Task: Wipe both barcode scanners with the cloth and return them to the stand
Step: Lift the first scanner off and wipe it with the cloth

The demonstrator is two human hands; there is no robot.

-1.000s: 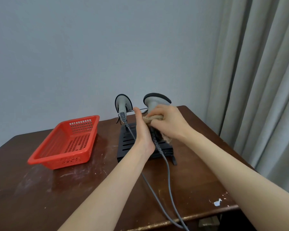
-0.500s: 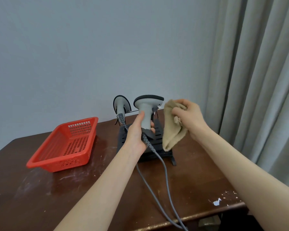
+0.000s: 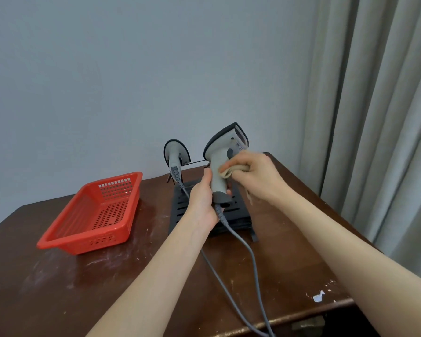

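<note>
Head view: the left hand [image 3: 203, 203] is curling its fingers round the handle of a grey scanner [image 3: 220, 152] and holding it up, tilted, above the black stand [image 3: 180, 205]. The right hand [image 3: 255, 173] is squeezing a tan cloth [image 3: 231, 170] in a bunch and pressing it against the side of the scanner, just under its head. A bit of the cloth is hanging down under that hand. A grey cord [image 3: 255, 263] is running from the bottom of the handle, over the brown table [image 3: 58, 288] and off its near edge. The other scanner [image 3: 176, 154] is sitting at the back left of the stand with its head up. Its own cord is running down beside the first one. A red basket [image 3: 90, 242] is sitting on the table to the left, apart from the stand. A grey curtain [image 3: 374, 117] is hanging on the right.
</note>
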